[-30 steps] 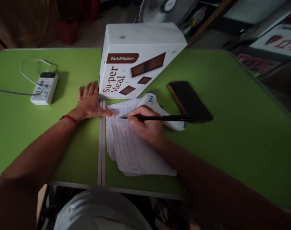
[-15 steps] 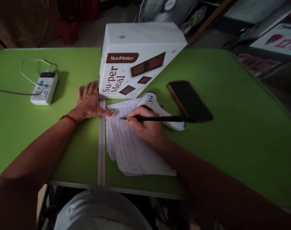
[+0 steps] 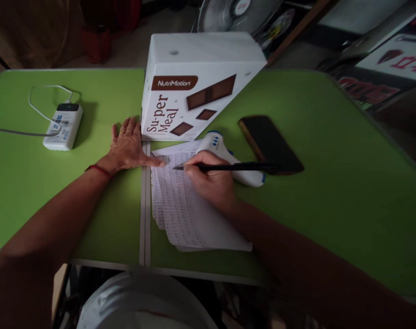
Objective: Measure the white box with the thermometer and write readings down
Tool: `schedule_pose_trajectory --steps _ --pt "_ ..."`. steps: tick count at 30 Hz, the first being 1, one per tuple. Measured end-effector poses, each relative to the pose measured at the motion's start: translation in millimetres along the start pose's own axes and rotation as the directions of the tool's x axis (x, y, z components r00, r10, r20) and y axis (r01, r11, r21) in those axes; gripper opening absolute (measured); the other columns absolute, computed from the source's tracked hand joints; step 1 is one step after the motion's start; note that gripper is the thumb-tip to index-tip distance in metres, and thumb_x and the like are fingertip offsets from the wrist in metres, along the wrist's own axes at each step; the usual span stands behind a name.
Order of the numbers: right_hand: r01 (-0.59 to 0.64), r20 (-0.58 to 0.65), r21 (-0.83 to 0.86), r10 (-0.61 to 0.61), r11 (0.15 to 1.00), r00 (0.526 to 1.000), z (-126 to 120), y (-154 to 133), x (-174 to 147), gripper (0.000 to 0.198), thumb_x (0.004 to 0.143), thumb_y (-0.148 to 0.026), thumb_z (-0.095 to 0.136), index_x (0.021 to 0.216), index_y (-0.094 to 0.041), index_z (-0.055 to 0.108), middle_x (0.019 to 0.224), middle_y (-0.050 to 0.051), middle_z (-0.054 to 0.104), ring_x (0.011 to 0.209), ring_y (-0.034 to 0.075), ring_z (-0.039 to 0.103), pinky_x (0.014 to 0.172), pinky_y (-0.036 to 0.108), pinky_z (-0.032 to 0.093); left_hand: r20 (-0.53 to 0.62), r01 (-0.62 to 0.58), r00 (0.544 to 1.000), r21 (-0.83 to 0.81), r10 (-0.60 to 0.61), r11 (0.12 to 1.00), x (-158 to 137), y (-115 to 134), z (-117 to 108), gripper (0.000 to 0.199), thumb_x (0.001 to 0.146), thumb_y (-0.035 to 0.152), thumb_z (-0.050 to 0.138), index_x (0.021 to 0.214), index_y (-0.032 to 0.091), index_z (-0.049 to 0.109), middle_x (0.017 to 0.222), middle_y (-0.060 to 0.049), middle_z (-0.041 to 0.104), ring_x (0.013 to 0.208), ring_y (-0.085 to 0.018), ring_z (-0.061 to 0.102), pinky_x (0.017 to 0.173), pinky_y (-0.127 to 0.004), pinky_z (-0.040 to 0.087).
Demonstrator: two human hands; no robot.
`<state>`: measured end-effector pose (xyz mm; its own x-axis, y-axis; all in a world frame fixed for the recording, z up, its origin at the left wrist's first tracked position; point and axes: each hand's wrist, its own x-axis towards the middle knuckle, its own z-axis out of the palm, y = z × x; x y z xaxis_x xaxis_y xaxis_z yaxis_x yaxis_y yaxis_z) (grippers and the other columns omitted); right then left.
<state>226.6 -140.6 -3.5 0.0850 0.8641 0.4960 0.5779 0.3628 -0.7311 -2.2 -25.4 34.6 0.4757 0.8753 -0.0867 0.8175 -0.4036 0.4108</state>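
My right hand point(image 3: 211, 178) is closed around a black pen point(image 3: 242, 166), whose tip meets or hovers just over a written sheet of paper point(image 3: 183, 205). Rows of small handwriting fill the left part of the sheets, which lie in a loose stack with curled lower edges. My left hand point(image 3: 127, 148) rests flat and spread on the table, its thumb stretched onto the paper's left edge. Just beyond its fingers stands a white NutriMotion box point(image 3: 180, 100). A white and blue infrared thermometer point(image 3: 219, 148) lies partly behind my right hand.
A dark smartphone point(image 3: 271, 144) lies right of the thermometer. On the left, a white power bank point(image 3: 64, 128) has a cable point(image 3: 19, 133) running off the table. The green folding table point(image 3: 348, 183) has a seam left of the paper. A fan point(image 3: 240, 13) stands behind.
My right hand and the pen have shifted slightly to the right along the paper, and the pen's back end has tilted up a little. My left hand stays in place.
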Motion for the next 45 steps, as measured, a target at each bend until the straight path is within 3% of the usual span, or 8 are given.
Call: schedule_pose_trajectory --steps 9,17,23,36,45 --pt "0.012 -0.005 0.006 -0.012 1.0 1.0 -0.2 -1.5 0.6 0.013 0.081 -0.026 0.067 0.071 -0.03 0.059 0.06 -0.002 0.062 0.056 0.019 0.057 0.055 0.034 0.052 -0.015 -0.018 1.0 0.0 0.018 1.0 0.5 -0.9 0.6 0.168 0.052 0.116 0.07 0.183 0.022 0.025 0.193 -0.021 0.019 0.18 -0.053 0.007 0.146 -0.071 -0.002" --pt "-0.004 -0.012 -0.006 0.003 1.0 1.0 1.5 -1.3 -0.6 0.013 0.077 -0.024 0.066 0.07 -0.03 0.057 0.06 -0.002 0.06 0.056 0.018 0.056 0.055 0.033 0.052 -0.011 -0.008 1.0 -0.014 0.008 1.0 0.4 -2.0 0.5 0.171 0.048 0.117 0.069 0.184 0.022 0.025 0.194 -0.019 0.017 0.18 -0.051 0.005 0.148 -0.066 -0.004" --pt "0.028 -0.061 0.027 -0.027 0.999 0.998 0.9 -1.5 -1.2 0.013 0.083 -0.023 0.066 0.073 -0.03 0.061 0.06 -0.003 0.058 0.054 0.018 0.054 0.054 0.034 0.05 -0.028 -0.026 0.999 -0.048 0.025 0.999 0.4 -4.4 1.2 0.17 0.045 0.117 0.069 0.183 0.027 0.027 0.194 -0.017 0.019 0.18 -0.052 0.006 0.148 -0.066 -0.005" --pt "0.014 -0.012 0.043 -0.014 0.999 1.0 0.2 -2.9 -1.5 0.012 0.085 -0.023 0.068 0.075 -0.03 0.066 0.064 -0.002 0.065 0.058 0.018 0.06 0.055 0.033 0.051 0.007 0.011 1.0 -0.002 -0.011 1.0 0.1 0.1 -0.9 0.176 0.045 0.117 0.071 0.184 0.019 0.025 0.194 -0.021 0.012 0.181 -0.05 0.003 0.148 -0.065 -0.005" --pt "0.063 0.006 0.056 -0.063 0.996 0.998 2.0 -1.4 -0.5 0.011 0.085 -0.021 0.069 0.078 -0.03 0.067 0.064 -0.003 0.066 0.057 0.018 0.061 0.054 0.032 0.051 -0.013 0.001 1.0 0.016 0.0 1.0 1.4 -2.1 1.9 0.17 0.05 0.116 0.07 0.184 0.021 0.025 0.193 -0.021 0.018 0.18 -0.052 0.007 0.147 -0.069 -0.002"
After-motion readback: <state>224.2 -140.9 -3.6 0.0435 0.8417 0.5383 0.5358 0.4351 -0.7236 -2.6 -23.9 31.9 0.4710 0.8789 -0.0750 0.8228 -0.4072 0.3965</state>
